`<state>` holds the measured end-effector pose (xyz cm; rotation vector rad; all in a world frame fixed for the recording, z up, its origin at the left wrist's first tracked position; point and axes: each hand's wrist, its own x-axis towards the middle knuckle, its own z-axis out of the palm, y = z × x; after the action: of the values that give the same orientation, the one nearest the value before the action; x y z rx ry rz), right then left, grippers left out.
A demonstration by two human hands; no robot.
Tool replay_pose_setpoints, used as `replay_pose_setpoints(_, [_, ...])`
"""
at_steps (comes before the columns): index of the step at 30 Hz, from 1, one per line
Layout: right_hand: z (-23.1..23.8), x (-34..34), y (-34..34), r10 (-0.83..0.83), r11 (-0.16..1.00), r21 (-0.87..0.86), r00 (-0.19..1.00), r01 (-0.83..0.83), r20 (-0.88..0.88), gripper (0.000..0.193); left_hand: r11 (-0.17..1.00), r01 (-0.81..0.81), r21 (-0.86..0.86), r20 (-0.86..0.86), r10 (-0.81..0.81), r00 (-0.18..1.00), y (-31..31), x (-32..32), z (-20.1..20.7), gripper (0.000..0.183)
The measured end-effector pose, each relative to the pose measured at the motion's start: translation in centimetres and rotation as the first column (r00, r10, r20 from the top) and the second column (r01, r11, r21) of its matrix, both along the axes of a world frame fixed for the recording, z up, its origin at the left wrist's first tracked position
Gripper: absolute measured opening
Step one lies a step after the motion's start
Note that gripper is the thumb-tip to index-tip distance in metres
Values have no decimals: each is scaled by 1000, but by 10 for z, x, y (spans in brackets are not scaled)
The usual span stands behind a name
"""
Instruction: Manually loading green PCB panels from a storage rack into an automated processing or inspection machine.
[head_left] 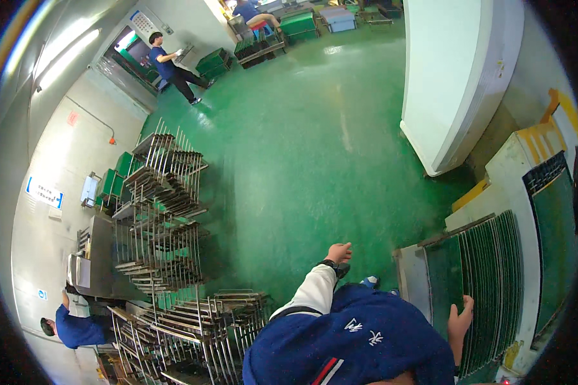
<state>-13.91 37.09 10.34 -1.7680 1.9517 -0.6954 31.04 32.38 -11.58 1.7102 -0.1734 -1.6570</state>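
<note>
**Dark green boards (491,276) beside the spread right hand (460,324)**

The green floor (289,160) extends far ahead of the fingers of both hands. Ahead of the right fingers (467,303), well apart, stands a tall white panel (459,83). To the left of the left hand (339,253) and its fingers, also well apart, are the metal wire racks (173,200). The boards stand on edge in a close row, just beside the right fingers and ahead of them. The right thumb is spread away from its fingers; whether they touch a board, I cannot tell. The left fingers are bent, but I cannot tell how fully they close. Behind them, a dark wristband (331,264) circles the wrist.
</note>
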Motion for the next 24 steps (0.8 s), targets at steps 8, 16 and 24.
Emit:
replay_pose_setpoints(8, [-15, -37, -16, -35, 914, 388, 977, 116, -209, 32, 1000, 2, 16, -3, -2, 1000, 4, 14, -11, 46])
replay_pose_setpoints(16, [-23, -39, -15, -159, 896, 364, 950, 253, -269, 32, 999, -20, 28, 30, 19, 999, 6, 19, -11, 46])
replay_pose_setpoints(24, [-39, -54, -10, -190, 933, 239, 932, 270, -309, 33, 998, -35, 47, 46, 33, 998, 6, 17, -11, 44])
